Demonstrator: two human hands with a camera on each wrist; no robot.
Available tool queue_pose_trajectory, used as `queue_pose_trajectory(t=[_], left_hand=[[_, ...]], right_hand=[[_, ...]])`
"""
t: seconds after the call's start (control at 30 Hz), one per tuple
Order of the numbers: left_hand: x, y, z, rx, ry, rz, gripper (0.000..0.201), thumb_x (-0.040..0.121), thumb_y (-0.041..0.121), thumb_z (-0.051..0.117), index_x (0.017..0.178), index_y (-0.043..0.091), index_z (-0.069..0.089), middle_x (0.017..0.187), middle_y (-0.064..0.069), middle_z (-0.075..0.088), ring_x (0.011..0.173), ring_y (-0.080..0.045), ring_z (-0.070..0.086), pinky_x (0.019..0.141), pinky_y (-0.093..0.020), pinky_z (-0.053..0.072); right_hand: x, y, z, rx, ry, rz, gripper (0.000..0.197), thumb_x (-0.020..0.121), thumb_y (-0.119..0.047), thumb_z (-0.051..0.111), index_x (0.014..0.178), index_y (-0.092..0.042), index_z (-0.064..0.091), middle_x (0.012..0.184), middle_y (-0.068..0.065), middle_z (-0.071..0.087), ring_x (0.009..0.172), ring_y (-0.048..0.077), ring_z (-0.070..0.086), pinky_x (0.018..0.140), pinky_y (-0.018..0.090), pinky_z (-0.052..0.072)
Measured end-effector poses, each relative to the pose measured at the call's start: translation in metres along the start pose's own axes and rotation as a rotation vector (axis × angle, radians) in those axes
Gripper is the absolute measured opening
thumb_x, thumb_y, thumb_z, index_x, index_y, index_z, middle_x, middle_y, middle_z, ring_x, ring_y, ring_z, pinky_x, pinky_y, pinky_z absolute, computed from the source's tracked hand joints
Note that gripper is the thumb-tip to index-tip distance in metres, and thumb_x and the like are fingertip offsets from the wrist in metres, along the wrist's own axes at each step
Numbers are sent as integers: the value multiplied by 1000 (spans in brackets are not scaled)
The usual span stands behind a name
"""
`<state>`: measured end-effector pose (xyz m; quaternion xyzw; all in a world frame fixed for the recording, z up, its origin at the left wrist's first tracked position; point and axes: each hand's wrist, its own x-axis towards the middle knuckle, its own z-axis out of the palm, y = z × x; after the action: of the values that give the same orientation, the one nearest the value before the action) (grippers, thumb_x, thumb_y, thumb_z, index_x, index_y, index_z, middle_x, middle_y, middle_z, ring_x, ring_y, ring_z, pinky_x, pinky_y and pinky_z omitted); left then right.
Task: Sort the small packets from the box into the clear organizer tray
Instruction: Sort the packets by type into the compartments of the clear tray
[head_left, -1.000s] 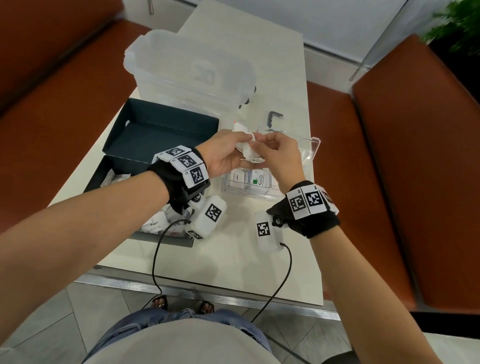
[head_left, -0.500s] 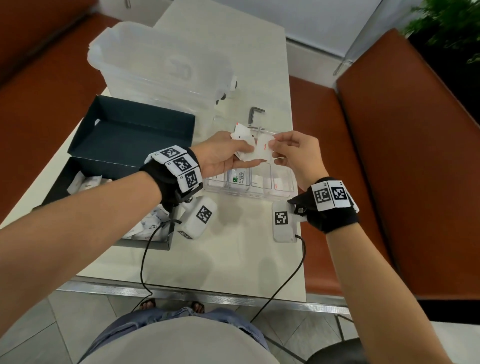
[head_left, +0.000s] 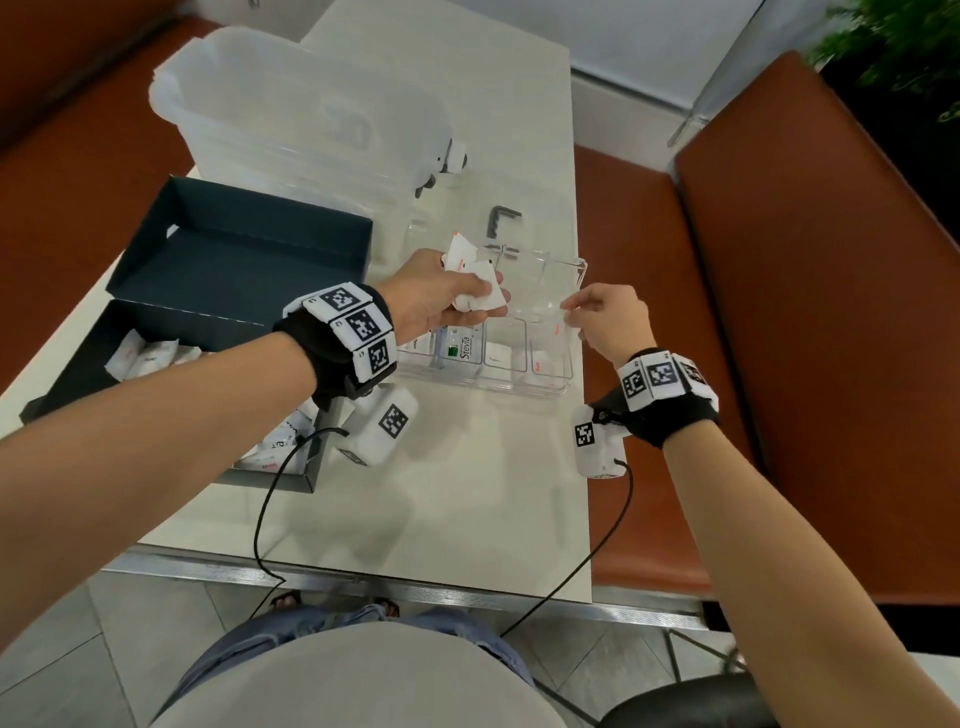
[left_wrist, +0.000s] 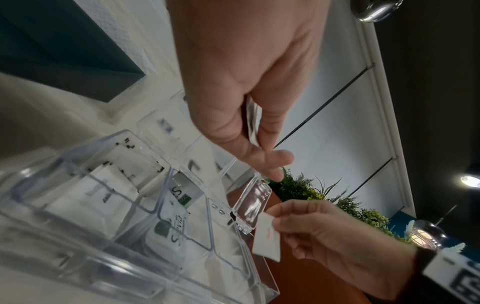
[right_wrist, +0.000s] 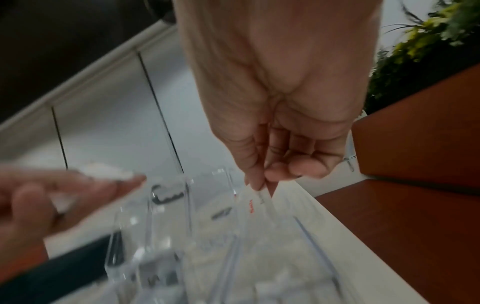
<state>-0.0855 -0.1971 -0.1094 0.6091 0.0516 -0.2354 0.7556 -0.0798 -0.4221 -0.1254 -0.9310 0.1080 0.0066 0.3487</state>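
Hands: were joined over the far part of the clear plastic organizer tray (head_left: 563, 387); now well apart.
Right hand (head_left: 612, 319): moved right, now above the tray's right end, pinching one small white paper packet with red print (left_wrist: 269, 236) between thumb and fingertips.
Left hand (head_left: 441, 299): drew back left, holding the remaining bunch of small white packets (head_left: 475, 283) over the tray's left half.
Single packet: separated from the bunch, now held on its own, clear of the tray.

Bare table (head_left: 457, 499) lies before the organizer tray (head_left: 566, 387); storage bin (head_left: 291, 124) crowds behind.
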Motion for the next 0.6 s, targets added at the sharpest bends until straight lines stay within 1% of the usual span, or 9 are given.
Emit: queue_pose_trajectory(t=[0.07,0.1,0.2,0.27,0.3,0.37,0.47,0.53,0.6], left_hand=[[0,-1,1,-4,-3,6,22,93,-3,57,115,-4,60,109,-20,69,79,-21,73,58,-19,57],[0,-2,2,-2,-5,10,21,93,-3,57,114,-4,60,109,-20,69,79,-20,73,60,-20,57],[0,-5,4,3,-9,16,17,94,-2,56,111,-3,59,109,-21,68,80,-22,73,63,-21,58],[1,-7,4,3,-6,14,19,94,-2,56,113,-3,59,109,-21,69,82,-23,72,64,-21,58],[2,-7,4,2,-2,13,20,94,-2,56,114,-4,59,109,-21,69,82,-22,72,65,-21,58],[3,-7,3,-4,0,17,17,94,-2,57,110,-2,61,108,-20,69,81,-22,73,66,-22,58],[3,-7,2,-14,-2,24,11,94,-2,57,103,1,62,106,-20,70,81,-22,74,67,-23,58],[3,-7,1,-18,-2,21,14,93,-2,57,107,0,61,107,-20,70,82,-22,74,67,-23,59],[3,-6,1,-19,-8,10,19,94,-2,57,112,-2,60,108,-20,70,84,-23,74,65,-22,59]], right_hand=[[2,7,8,-121,-35,-15,16,87,-6,60,90,-16,72,92,6,68,88,18,61,78,24,47],[2,10,12,-154,-57,-12,17,87,-5,59,90,-15,72,94,8,68,93,20,61,80,25,47],[0,12,23,-248,-107,0,18,88,-6,57,88,-18,70,97,9,69,93,22,63,79,30,53],[-1,12,28,-348,-130,-25,19,88,-8,55,91,-19,70,100,7,70,92,24,64,87,38,54],[-2,11,30,-416,-135,-51,21,89,-8,54,94,-20,71,102,5,70,95,25,64,91,41,51],[-2,11,33,-566,-147,-111,24,90,-9,51,100,-21,69,108,2,68,102,25,60,97,41,44],[0,12,36,-741,-211,-161,31,92,-13,51,117,-27,63,118,-2,64,111,23,55,96,40,32],[0,11,38,-811,-260,-163,39,92,-14,48,125,-34,58,121,-4,63,112,23,54,97,42,30],[0,10,39,-832,-285,-159,44,92,-12,45,126,-37,57,121,-3,63,109,23,55,98,43,28]])
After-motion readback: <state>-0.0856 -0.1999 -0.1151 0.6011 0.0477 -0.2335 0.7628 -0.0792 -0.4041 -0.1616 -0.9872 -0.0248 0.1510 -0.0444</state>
